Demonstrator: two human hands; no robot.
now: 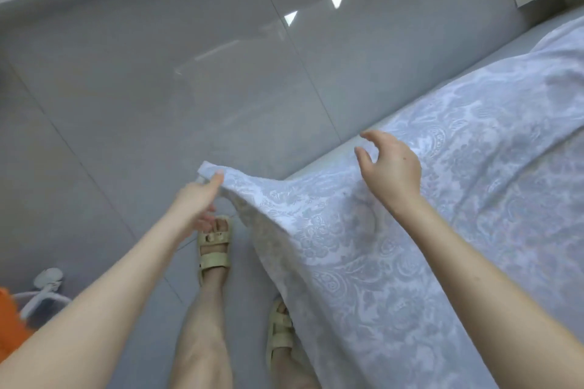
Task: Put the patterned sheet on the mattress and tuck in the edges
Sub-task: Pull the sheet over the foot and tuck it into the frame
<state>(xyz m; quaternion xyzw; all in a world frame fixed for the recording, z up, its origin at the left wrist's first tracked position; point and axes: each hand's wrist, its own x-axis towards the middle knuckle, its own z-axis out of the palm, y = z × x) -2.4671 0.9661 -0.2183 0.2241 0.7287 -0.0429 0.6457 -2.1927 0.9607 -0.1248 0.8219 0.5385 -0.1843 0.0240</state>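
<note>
Pinching patterned sheet (347,262) corner: left fingers (217,179); right fingers (370,136) spread, perhaps touching it.

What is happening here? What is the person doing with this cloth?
A person is making a bed. The patterned sheet is spread over the mattress, and one corner of it is lifted off the side. The left hand pinches that corner out over the tiled floor. The right hand is over the sheet near the mattress edge, fingers loosely curled, gripping nothing. This edge is not tucked in yet.
</note>
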